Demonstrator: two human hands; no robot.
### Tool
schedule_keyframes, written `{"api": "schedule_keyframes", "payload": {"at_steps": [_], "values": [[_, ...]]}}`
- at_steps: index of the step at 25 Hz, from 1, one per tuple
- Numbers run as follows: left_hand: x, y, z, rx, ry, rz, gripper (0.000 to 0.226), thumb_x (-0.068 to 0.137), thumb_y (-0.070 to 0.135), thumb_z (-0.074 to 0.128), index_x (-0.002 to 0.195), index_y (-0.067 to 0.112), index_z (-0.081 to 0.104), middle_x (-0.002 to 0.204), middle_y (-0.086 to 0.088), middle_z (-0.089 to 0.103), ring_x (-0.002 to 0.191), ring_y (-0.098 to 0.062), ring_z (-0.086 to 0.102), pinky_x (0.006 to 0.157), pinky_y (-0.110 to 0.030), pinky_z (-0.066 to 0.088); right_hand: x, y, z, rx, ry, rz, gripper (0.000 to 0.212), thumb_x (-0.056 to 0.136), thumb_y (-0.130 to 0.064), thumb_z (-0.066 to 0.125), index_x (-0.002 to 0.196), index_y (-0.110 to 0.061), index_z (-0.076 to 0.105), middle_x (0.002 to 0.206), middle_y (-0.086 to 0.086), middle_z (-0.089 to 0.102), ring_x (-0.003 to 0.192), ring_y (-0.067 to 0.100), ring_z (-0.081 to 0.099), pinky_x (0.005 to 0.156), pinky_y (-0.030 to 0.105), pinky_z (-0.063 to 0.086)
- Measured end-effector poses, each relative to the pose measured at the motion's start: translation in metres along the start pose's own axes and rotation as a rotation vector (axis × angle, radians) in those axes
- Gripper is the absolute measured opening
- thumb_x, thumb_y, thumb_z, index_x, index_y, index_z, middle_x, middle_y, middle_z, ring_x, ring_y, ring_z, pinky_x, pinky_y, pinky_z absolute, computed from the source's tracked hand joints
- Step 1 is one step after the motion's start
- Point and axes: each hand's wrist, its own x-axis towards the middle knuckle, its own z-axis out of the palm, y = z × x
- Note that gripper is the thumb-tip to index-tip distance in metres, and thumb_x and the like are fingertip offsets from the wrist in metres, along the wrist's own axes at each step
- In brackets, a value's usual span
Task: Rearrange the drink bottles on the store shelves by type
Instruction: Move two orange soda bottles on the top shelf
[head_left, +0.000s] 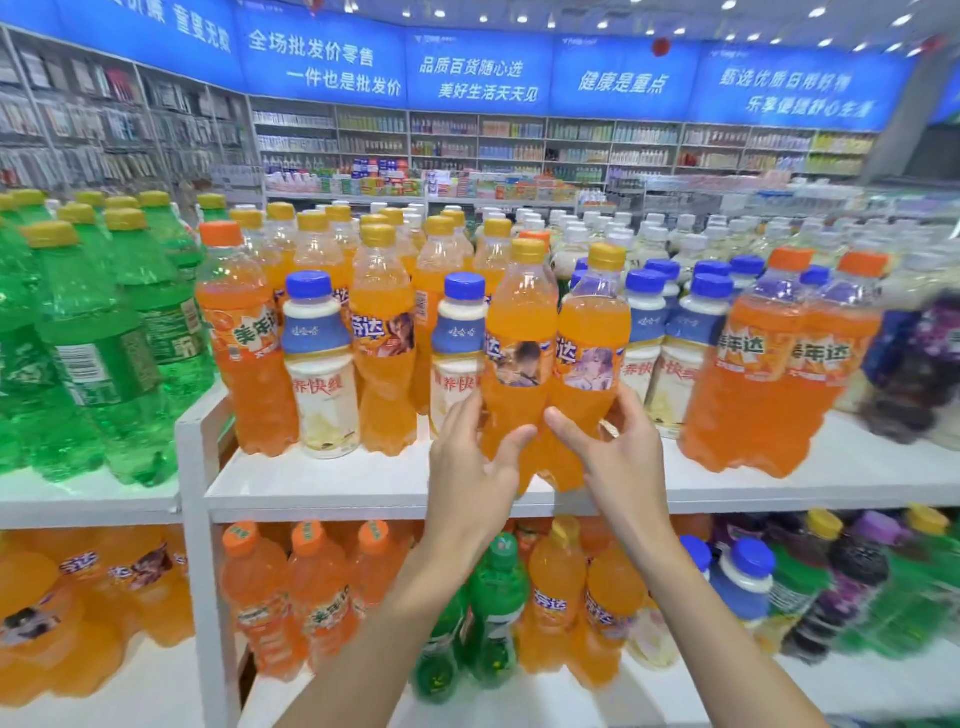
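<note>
**Two orange bottles held upright over the shelf front**

The left hand clasps one yellow-capped orange bottle; the right hand clasps its twin. Both stand vertical, touching side by side, directly above the hands at the upper shelf edge. Like bottles stand behind and left, among blue-capped milk drinks, nearer the left hand.

**Hands and arms, one pair**

Left hand: raised, fingers curled in a closed grasp, thumb pointing right. Right hand: raised alongside, likewise closed, thumb pointing left. Thumbs nearly meeting. Both forearms bare, extended upward from below.
</note>
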Motion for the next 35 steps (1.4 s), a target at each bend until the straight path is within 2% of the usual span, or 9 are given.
{"api": "schedule_keyframes", "payload": {"at_steps": [3,7,15,21,24,28,30,32,35], "values": [[0.004,0.0,0.014,0.011,-0.007,-0.023,0.071,0.09,0.055,0.065,0.15,0.021,0.049,0.142,0.003,0.058,0.133,-0.017,0.054,0.109,-0.045,0.049,0.005,0.003,-0.008,-0.002,-0.006,0.014,0.041,0.087,-0.018,0.083,0.124,-0.021,0.066,0.109,-0.007,0.078,0.097,0.008,0.075,0.086,0.038,0.063],[0.005,-0.003,0.019,0.018,0.007,-0.058,0.073,0.09,0.06,0.061,0.152,0.025,0.046,0.147,0.005,0.055,0.138,-0.016,0.05,0.111,-0.047,0.048,0.004,0.002,-0.009,-0.016,-0.034,-0.007,0.042,0.088,-0.019,0.082,0.126,-0.024,0.065,0.11,-0.012,0.077,0.097,0.003,0.073,0.084,0.03,0.063],[-0.001,0.004,0.029,0.047,-0.003,-0.077,0.079,0.09,0.063,0.065,0.156,0.025,0.042,0.156,0.008,0.047,0.145,-0.013,0.043,0.115,-0.045,0.045,0.002,0.0,-0.023,-0.039,0.001,-0.013,0.046,0.088,-0.023,0.082,0.13,-0.025,0.063,0.111,-0.017,0.076,0.098,0.001,0.073,0.085,0.03,0.061],[-0.005,0.011,0.037,0.107,0.066,-0.071,0.071,0.092,0.054,0.07,0.151,0.021,0.047,0.146,0.005,0.055,0.136,-0.012,0.05,0.11,-0.037,0.049,0.001,0.0,-0.026,-0.051,0.009,-0.006,0.046,0.087,-0.029,0.083,0.128,-0.027,0.063,0.113,-0.015,0.075,0.101,0.003,0.073,0.087,0.035,0.061],[-0.009,0.011,0.035,0.132,0.031,-0.059,0.069,0.094,0.052,0.069,0.151,0.02,0.048,0.146,0.006,0.054,0.138,-0.011,0.048,0.111,-0.031,0.047,-0.001,0.002,-0.027,-0.068,0.013,-0.014,0.046,0.087,-0.032,0.082,0.128,-0.028,0.062,0.113,-0.016,0.075,0.102,0.001,0.072,0.089,0.036,0.06],[-0.009,0.013,0.027,0.168,-0.014,-0.053,0.07,0.092,0.056,0.068,0.152,0.025,0.047,0.148,0.01,0.053,0.138,-0.01,0.049,0.11,-0.04,0.05,-0.002,0.0,-0.024,-0.077,0.009,-0.013,0.049,0.087,-0.033,0.081,0.13,-0.028,0.06,0.113,-0.019,0.073,0.101,-0.002,0.07,0.091,0.036,0.059],[-0.007,0.016,0.013,0.164,-0.012,-0.037,0.069,0.091,0.051,0.071,0.151,0.027,0.047,0.146,0.011,0.055,0.135,-0.008,0.051,0.109,-0.038,0.05,-0.002,0.0,-0.023,-0.098,0.007,-0.013,0.05,0.086,-0.038,0.08,0.13,-0.028,0.059,0.114,-0.017,0.073,0.102,0.0,0.07,0.094,0.041,0.059],[-0.001,0.019,-0.013,0.161,0.044,0.0,0.062,0.092,0.045,0.072,0.147,0.026,0.05,0.137,0.013,0.057,0.128,-0.005,0.054,0.108,-0.034,0.05,-0.002,0.001,-0.023,-0.112,0.007,-0.013,0.052,0.085,-0.041,0.079,0.131,-0.026,0.058,0.116,-0.014,0.072,0.102,0.0,0.07,0.097,0.043,0.058],[0.019,0.018,-0.063,0.261,0.267,0.06,0.048,0.096,0.036,0.069,0.14,0.021,0.055,0.132,0.008,0.058,0.126,-0.012,0.054,0.108,-0.039,0.048,-0.003,0.001,-0.022,-0.122,0.008,-0.011,0.058,0.083,-0.046,0.078,0.134,-0.028,0.057,0.119,-0.014,0.071,0.106,0.003,0.068,0.1,0.047,0.056]]}}
